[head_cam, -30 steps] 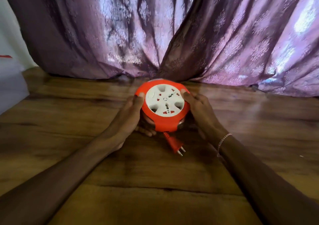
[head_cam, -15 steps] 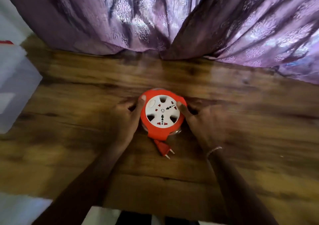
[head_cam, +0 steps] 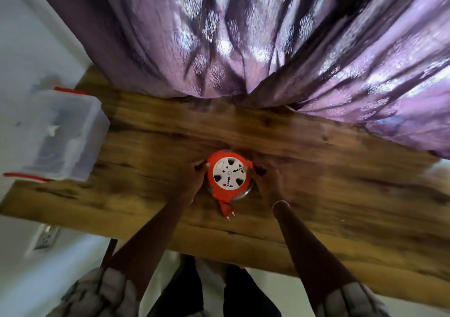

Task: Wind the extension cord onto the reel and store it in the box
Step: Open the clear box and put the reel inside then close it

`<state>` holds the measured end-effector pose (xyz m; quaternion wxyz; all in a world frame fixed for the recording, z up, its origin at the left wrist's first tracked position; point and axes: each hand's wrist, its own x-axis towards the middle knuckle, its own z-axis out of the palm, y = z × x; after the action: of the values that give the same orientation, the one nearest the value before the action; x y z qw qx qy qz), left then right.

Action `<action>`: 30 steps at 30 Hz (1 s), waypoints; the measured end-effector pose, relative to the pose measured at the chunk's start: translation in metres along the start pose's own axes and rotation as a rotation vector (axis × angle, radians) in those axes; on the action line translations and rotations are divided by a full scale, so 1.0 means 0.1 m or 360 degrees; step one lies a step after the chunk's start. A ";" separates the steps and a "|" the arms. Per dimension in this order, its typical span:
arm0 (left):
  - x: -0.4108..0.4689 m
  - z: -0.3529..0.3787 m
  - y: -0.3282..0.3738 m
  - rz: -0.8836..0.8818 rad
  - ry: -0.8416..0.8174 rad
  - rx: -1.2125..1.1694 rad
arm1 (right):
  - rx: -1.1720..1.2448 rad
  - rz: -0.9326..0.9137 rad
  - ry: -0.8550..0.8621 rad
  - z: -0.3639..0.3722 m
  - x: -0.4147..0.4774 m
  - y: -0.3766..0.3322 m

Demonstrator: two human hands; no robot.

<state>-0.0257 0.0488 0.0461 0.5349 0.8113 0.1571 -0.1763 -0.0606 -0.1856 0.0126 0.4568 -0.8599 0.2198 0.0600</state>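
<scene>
**Two hands on the orange reel, and the box is off to the side**

The orange cord reel [head_cam: 229, 179] sits in the middle of the wooden worktop [head_cam: 341, 183] with its white socket face up. The person stands over it. The left hand [head_cam: 194, 178] is on one side of it and the right hand [head_cam: 266, 183] is on the other. The fingers [head_cam: 203, 168] of both hands are curled round the orange rim and squeeze it between them. The picture is a bit blurry, so I cannot tell if the reel is resting on the wood or just lifted.

Only the short red plug [head_cam: 227, 210] sticks out, on the side near the person. I see no loose cord on the wood. I think the winding is done and only the putting away is to come.

The clear plastic box [head_cam: 92, 146] with red clips is at the far left end of the worktop, well apart from the reel. Something dark is inside it. I cannot tell if its lid is on.

To do this step well, I would squeeze evenly from both sides and keep the reel flat, so the cord does not slip off. Mind the plug. It pokes out and could catch on the rim of the box, so tuck it in first. If the lid is on, set the reel down just beside the box, then open it with a free hand.
</scene>
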 end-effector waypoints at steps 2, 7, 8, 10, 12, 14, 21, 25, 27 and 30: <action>0.00 -0.10 -0.03 -0.0051 -0.0007 -0.0065 | -0.0082 -0.0008 -0.0023 0.00 0.07 -0.03; -0.03 -0.62 -0.39 -0.0240 0.0233 -0.0322 | -0.0145 -0.0102 0.0110 0.08 0.04 -0.77; -0.07 -0.74 -0.47 -0.0285 0.0283 -0.0420 | -0.0140 -0.0164 0.0098 0.14 0.01 -1.02; -0.17 -0.97 -0.61 -0.0401 0.0491 -0.0667 | -0.0151 -0.0291 0.0028 0.39 0.03 -1.45; -0.29 -1.20 -0.77 -0.0523 0.0747 -0.0968 | -0.0172 -0.0482 -0.0085 0.74 0.08 -1.87; -0.38 -1.39 -0.87 -0.0631 0.0942 -0.1224 | -0.0137 -0.0656 -0.0252 1.05 0.11 -2.25; -0.57 -2.25 -0.73 -0.0514 0.1802 -0.1385 | -0.0065 -0.0762 -0.0889 2.18 0.24 -3.42; -0.43 -2.56 -0.76 -0.0195 0.1572 -0.1116 | 0.0169 -0.0304 -0.1191 2.50 0.22 -3.76; -0.35 -2.59 -0.74 -0.0154 0.1508 -0.1123 | 0.0208 -0.0196 -0.1233 2.60 0.30 -3.76; -0.30 -2.58 -0.73 -0.0203 0.1511 -0.1077 | 0.0071 -0.0337 -0.1017 2.53 0.40 -3.65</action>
<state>-0.0544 0.3120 0.0949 0.6235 0.5745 0.4756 0.2344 0.1580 0.1838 0.1316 0.5251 -0.8054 -0.0237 0.2740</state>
